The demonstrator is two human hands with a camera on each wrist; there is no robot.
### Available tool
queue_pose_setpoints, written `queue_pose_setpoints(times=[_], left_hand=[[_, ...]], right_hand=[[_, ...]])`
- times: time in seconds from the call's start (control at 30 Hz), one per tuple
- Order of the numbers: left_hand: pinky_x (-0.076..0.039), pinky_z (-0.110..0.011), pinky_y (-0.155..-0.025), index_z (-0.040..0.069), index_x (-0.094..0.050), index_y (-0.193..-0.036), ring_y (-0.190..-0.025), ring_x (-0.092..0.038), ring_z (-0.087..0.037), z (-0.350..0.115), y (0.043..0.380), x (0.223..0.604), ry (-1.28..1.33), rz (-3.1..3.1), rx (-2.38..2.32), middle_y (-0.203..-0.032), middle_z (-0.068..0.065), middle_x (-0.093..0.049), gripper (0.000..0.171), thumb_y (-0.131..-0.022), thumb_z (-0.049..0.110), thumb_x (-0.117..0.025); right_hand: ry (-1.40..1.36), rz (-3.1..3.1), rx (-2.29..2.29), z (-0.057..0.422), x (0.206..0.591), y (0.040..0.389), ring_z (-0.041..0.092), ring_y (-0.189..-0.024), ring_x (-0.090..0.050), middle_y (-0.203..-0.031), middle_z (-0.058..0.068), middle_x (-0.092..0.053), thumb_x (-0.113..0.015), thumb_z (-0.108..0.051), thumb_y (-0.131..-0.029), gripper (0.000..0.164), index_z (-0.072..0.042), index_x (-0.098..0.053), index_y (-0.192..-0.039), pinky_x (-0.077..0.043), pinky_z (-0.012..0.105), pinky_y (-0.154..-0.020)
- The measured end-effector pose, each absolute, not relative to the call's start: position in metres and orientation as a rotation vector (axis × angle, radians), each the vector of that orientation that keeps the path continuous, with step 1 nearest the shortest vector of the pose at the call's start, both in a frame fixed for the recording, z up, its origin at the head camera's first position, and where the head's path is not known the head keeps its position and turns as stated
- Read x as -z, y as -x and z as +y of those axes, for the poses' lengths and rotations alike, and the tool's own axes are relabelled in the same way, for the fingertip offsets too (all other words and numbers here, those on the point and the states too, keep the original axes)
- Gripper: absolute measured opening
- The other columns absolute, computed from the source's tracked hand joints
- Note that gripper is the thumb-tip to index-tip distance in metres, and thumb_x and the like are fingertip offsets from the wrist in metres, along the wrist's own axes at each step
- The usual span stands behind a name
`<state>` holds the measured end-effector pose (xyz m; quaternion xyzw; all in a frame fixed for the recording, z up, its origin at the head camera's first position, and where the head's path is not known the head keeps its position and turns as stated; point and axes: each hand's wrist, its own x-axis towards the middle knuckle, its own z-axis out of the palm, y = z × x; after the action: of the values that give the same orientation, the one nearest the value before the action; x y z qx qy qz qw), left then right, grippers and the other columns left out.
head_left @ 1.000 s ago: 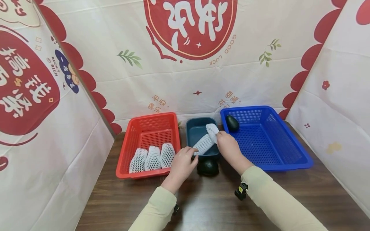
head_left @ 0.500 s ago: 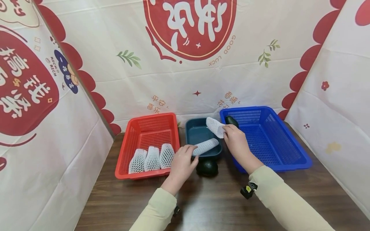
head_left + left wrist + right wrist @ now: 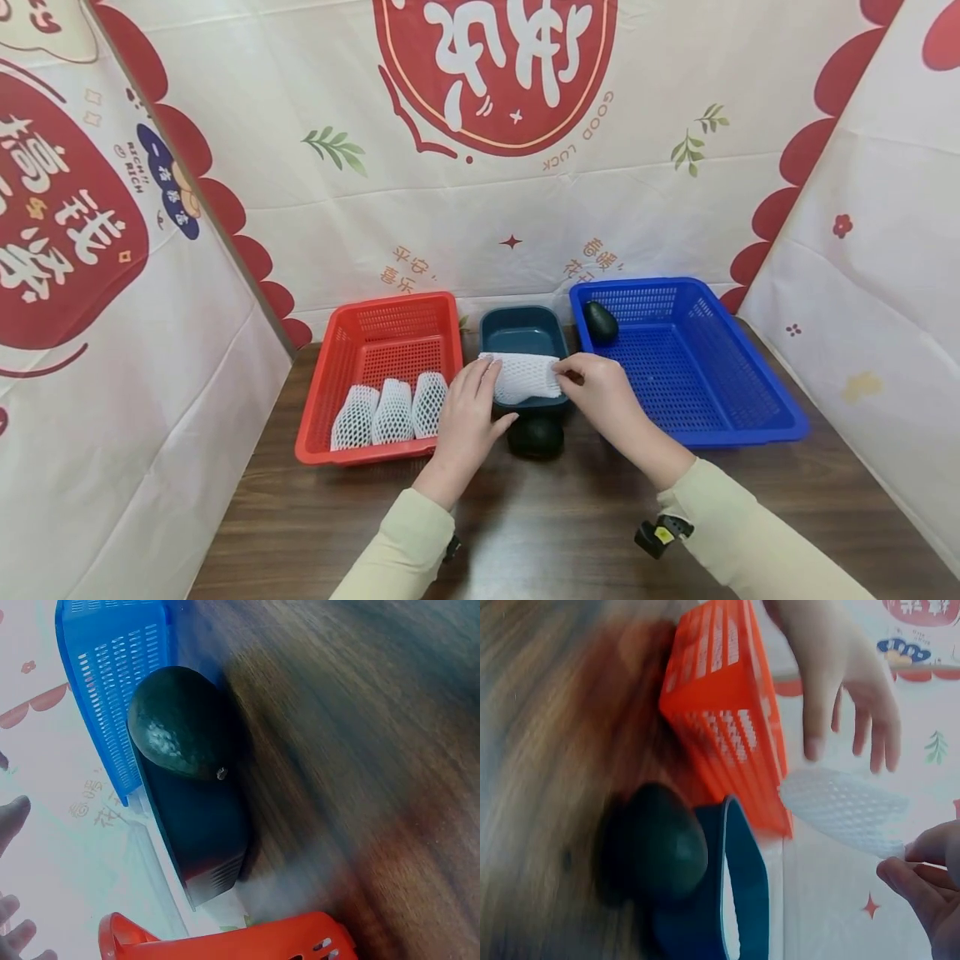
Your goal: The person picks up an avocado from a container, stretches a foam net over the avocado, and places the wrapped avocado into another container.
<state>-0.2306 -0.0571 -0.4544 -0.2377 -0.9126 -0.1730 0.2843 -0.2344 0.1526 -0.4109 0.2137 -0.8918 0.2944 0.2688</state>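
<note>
I had the right hand (image 3: pixel 600 392) pinching one end of the net (image 3: pixel 525 377) between thumb and fingertips. The left hand (image 3: pixel 468 417) was at the other end, fingers nearly straight and thumb well apart; whether it touched the net, I couldn't tell. The net was stretched across above the near part of the tray (image 3: pixel 522 340). An avocado (image 3: pixel 536 437) sat on the table just outside the tray's near edge, under the gap between my two hands.

Edges were tight up there: a thin gap to the red basket (image 3: pixel 405 321), with three netted pieces (image 3: pixel 393 412) along its near wall, and next to nothing to the blue basket (image 3: pixel 738 367), where another avocado (image 3: pixel 602 322) lay in the far left corner. The most room was nearer me, between the sleeves, over dark wood-grain table (image 3: pixel 540 533). Printed cloth (image 3: pixel 495 217) walled the back and both sides.
</note>
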Motion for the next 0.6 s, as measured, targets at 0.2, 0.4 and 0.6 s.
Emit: queue_pose_setpoints(times=[0.2, 0.4, 0.6], left_hand=[[-0.019, -0.041, -0.105, 0.015, -0.034, -0.137, -0.127, -0.03, -0.022, -0.058, 0.231, 0.456, 0.671, -2.418, 0.45, -0.139, -0.002, -0.035, 0.088, -0.065, 0.037, -0.079], [-0.025, -0.046, -0.101, 0.019, -0.037, -0.135, -0.119, -0.039, -0.023, -0.057, 0.229, 0.464, 0.699, -2.342, 0.408, -0.135, -0.004, -0.041, 0.084, -0.065, 0.04, -0.077], [-0.036, -0.04, -0.092, 0.018, -0.044, -0.13, -0.104, -0.049, -0.02, -0.057, 0.225, 0.467, 0.72, -2.304, 0.421, -0.119, -0.004, -0.053, 0.072, -0.067, 0.033, -0.077]], right_hand=[[-0.599, -2.45, -0.946, 0.147, 0.412, 0.222, 0.008, -0.069, -0.06, -0.083, 0.0, -0.067, -0.072, -0.006, -0.074, 0.012, -0.01, -0.072, -0.085, -0.051, 0.023, -0.06], [-0.607, -2.524, -1.103, 0.145, 0.409, 0.21, 0.005, -0.071, -0.059, -0.084, -0.004, -0.066, -0.071, -0.007, -0.076, 0.013, -0.013, -0.071, -0.087, -0.05, 0.02, -0.061], [-0.613, -2.541, -1.197, 0.143, 0.411, 0.201, 0.004, -0.069, -0.058, -0.084, -0.006, -0.065, -0.07, -0.008, -0.077, 0.014, -0.016, -0.07, -0.088, -0.049, 0.019, -0.059]])
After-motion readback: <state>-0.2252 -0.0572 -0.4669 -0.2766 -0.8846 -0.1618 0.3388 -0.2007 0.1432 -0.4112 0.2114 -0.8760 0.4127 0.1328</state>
